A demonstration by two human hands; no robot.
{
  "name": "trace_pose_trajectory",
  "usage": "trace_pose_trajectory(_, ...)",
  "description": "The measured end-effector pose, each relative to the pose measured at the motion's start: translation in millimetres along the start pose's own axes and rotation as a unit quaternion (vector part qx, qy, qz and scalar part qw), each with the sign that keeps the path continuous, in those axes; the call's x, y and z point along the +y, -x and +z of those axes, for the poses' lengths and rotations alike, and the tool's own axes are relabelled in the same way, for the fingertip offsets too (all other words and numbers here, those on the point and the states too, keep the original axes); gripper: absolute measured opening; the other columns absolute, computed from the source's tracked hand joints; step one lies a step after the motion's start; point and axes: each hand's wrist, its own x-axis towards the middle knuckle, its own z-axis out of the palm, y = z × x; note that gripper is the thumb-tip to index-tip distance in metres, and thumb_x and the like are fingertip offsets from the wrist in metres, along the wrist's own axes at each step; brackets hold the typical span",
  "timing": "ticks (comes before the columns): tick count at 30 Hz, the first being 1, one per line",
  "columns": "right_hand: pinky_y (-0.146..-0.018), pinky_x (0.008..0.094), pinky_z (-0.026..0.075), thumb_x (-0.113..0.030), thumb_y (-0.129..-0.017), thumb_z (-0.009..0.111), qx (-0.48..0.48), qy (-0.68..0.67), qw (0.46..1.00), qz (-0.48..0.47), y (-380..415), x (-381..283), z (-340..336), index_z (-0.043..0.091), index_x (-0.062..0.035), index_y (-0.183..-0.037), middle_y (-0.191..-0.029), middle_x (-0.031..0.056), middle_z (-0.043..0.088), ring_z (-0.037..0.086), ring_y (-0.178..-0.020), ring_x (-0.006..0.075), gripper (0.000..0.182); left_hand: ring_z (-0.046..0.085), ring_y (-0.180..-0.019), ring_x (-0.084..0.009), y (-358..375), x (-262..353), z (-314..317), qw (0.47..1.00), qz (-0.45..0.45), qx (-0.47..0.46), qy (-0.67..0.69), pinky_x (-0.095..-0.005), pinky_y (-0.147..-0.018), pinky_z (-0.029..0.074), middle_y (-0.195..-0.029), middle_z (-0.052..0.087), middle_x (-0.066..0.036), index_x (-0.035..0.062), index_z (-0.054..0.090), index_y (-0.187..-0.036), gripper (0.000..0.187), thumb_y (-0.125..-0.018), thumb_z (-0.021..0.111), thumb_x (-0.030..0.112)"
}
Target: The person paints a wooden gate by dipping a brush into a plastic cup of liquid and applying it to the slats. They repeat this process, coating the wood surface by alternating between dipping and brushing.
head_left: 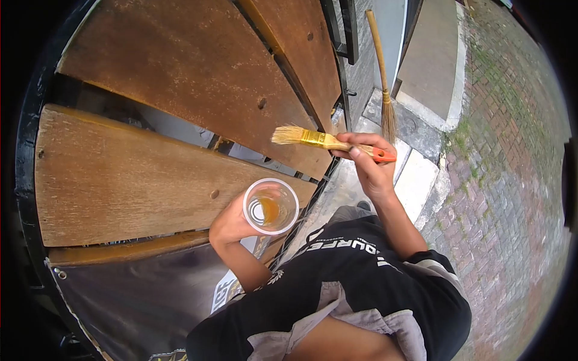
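Note:
My right hand (373, 162) grips a paintbrush (330, 141) by its wooden, red-ended handle. The brush's pale bristles point left, over the slatted wooden tabletop, and a yellow band wraps the ferrule. Lower down, my left hand (232, 218) is wrapped round a clear plastic cup (288, 207) with a little amber liquid at its bottom. Beneath the brush lies a darker brown wooden plank (180, 66). A lighter, worn plank (126, 180) is beside the cup. Bristles and wood look apart, though the exact height is hard to judge.
A straw broom (380, 60) leans by the wall at the upper right. Gaps separate the planks, inside a black metal frame (27, 156). A dark banner sheet (150, 298) hangs at the lower left. Brick paving (500, 198) with grass runs along the right.

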Motion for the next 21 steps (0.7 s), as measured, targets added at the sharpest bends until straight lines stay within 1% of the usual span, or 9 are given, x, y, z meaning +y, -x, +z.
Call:
trace_pose_trajectory(2,-0.085,0.04,0.059,0.003,-0.087,0.062,-0.018,0.02,0.999,-0.026,3.4,-23.1,9.2,0.055,0.0093,-0.115,-0.105,0.0247,0.067,0.068,-0.099,0.0298,0.03,0.054,-0.115,-0.0178,-1.3,-0.7,0.1,1.0,0.003,0.003,-0.004,-0.0333,-0.1,0.042,-0.125,0.057,-0.006,0.0041,0.051,-0.132,0.085,-0.057,0.091,0.009)
trace_pose_trajectory(4,-0.082,0.0385,0.059,0.002,-0.084,0.065,-0.042,0.087,0.993,-0.073,8.9,-39.9,14.1,0.059,0.0086,-0.109,-0.1,0.0241,0.069,0.07,-0.093,0.0289,0.026,0.054,-0.116,-0.0176,-0.6,-5.3,-0.5,1.0,-0.01,-0.007,0.014,-0.0333,-0.101,0.042,-0.126,0.057,-0.006,0.004,0.05,-0.132,0.087,-0.057,0.092,0.009)
trace_pose_trajectory(6,-0.079,0.0367,0.058,0.003,-0.08,0.067,-0.15,0.126,0.971,-0.137,7.6,-51.0,14.3,0.064,0.0069,-0.096,-0.093,0.0232,0.07,0.071,-0.086,0.0282,0.017,0.053,-0.116,-0.0174,0.7,-8.5,2.3,0.997,-0.03,0.016,0.068,-0.0331,-0.101,0.042,-0.125,0.057,-0.006,0.004,0.05,-0.133,0.086,-0.057,0.091,0.009)
trace_pose_trajectory(7,-0.075,0.0348,0.059,0.003,-0.076,0.069,-0.18,0.168,0.96,-0.133,6.9,-60.6,19.6,0.067,0.0047,-0.084,-0.088,0.0222,0.071,0.072,-0.082,0.028,0.008,0.053,-0.116,-0.0173,-1.3,-6.1,2.5,0.998,-0.014,0.002,0.056,-0.0331,-0.101,0.041,-0.125,0.057,-0.006,0.0041,0.05,-0.133,0.086,-0.057,0.091,0.009)
trace_pose_trajectory(8,-0.073,0.0342,0.059,0.004,-0.073,0.07,-0.216,0.206,0.945,-0.132,7.5,-67.3,25.5,0.067,0.0036,-0.08,-0.084,0.022,0.071,0.072,-0.081,0.0285,0.007,0.053,-0.116,-0.0172,-2.5,-4.2,2.2,0.999,0.001,-0.012,0.042,-0.0332,-0.101,0.041,-0.124,0.057,-0.006,0.0041,0.05,-0.133,0.087,-0.057,0.091,0.009)
trace_pose_trajectory(11,-0.072,0.034,0.058,0.005,-0.071,0.072,-0.31,0.269,0.903,-0.124,11.5,-71.0,43.4,0.068,0.0031,-0.083,-0.085,0.0191,0.071,0.072,-0.081,0.0298,0.013,0.052,-0.118,-0.0176,1.0,-4.9,2.4,0.996,-0.027,-0.013,0.079,-0.0328,-0.102,0.041,-0.125,0.057,-0.007,0.0033,0.049,-0.134,0.087,-0.058,0.091,0.008)
trace_pose_trajectory(12,-0.072,0.034,0.058,0.005,-0.071,0.072,-0.314,0.269,0.903,-0.119,13.8,-68.2,47.6,0.068,0.0031,-0.083,-0.085,0.0191,0.071,0.072,-0.081,0.0298,0.013,0.052,-0.118,-0.0178,0.8,-5.0,2.3,0.996,-0.042,-0.017,0.079,-0.0326,-0.102,0.041,-0.126,0.057,-0.008,0.0029,0.049,-0.135,0.087,-0.059,0.09,0.008)
trace_pose_trajectory(16,-0.077,0.0359,0.057,0.006,-0.072,0.07,-0.348,0.301,0.882,-0.099,19.2,-53.4,59.0,0.068,0.0019,-0.087,-0.09,0.0156,0.071,0.072,-0.087,0.0302,0.016,0.053,-0.118,-0.0194,-0.5,-5.9,2.5,0.999,0.0,-0.02,0.035,-0.0338,-0.102,0.041,-0.125,0.058,-0.009,0.0021,0.051,-0.133,0.085,-0.058,0.09,0.009)
trace_pose_trajectory(21,-0.076,0.0374,0.058,0.006,-0.07,0.068,-0.364,0.311,0.873,-0.097,23.0,-36.7,63.4,0.067,0.0009,-0.083,-0.086,0.0158,0.072,0.072,-0.086,0.0313,0.015,0.055,-0.118,-0.0209,-1.4,-0.1,3.6,1.0,0.014,-0.014,0.015,-0.0346,-0.103,0.041,-0.125,0.06,-0.01,0.0028,0.054,-0.131,0.084,-0.055,0.09,0.011)
